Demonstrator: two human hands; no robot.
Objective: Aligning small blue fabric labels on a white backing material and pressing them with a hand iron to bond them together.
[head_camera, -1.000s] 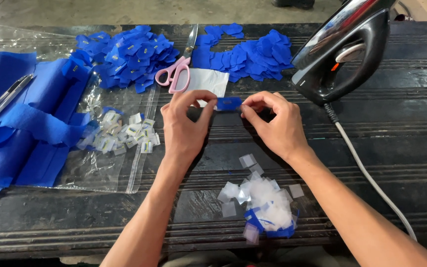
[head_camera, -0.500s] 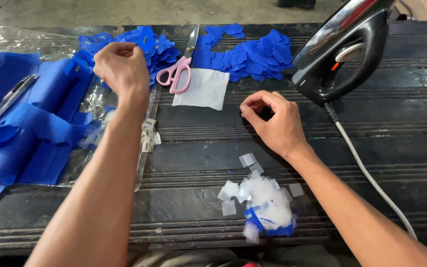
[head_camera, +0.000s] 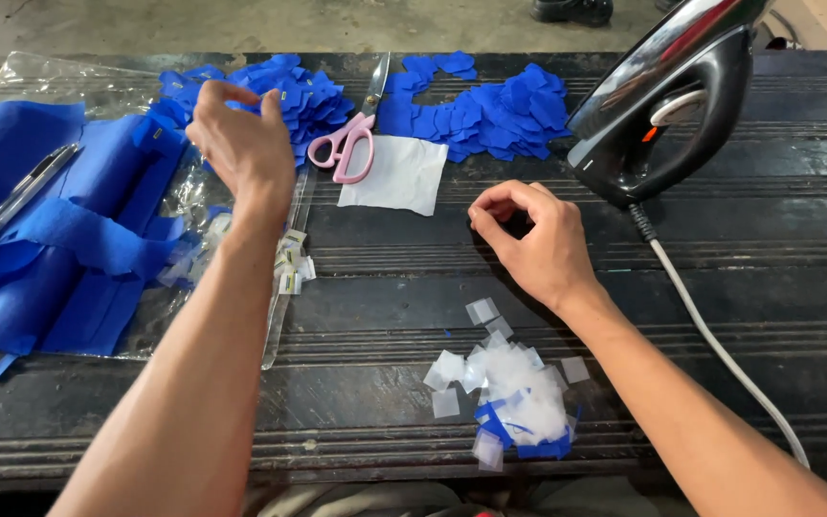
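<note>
My left hand (head_camera: 241, 144) hovers over a heap of small blue fabric pieces (head_camera: 303, 96) at the back left, seen from behind with thumb and fingers apart. My right hand (head_camera: 533, 239) rests on the dark ribbed table (head_camera: 777, 258) near the middle. Its thumb and fingertips are curled together, and I cannot tell whether they pinch anything. A pile of white paper scraps with a few blue bits (head_camera: 514, 393) lies in front of the right hand. A few small white tags (head_camera: 291, 266) lie beside my left forearm.
Pink-handled scissors (head_camera: 346, 148) and a white sheet (head_camera: 394, 177) lie at the back. A second heap of blue pieces (head_camera: 500, 110) sits behind them. A black iron (head_camera: 672, 105) stands at the right, its white cord (head_camera: 710, 335) trailing forward. Blue cloth (head_camera: 40, 239), a pen (head_camera: 16, 196) and clear plastic (head_camera: 50, 81) are on the left.
Both hands were together on a small blue piece at the table's middle. My left hand then swung away to the left blue heap and has stayed there. The right hand has barely moved.
</note>
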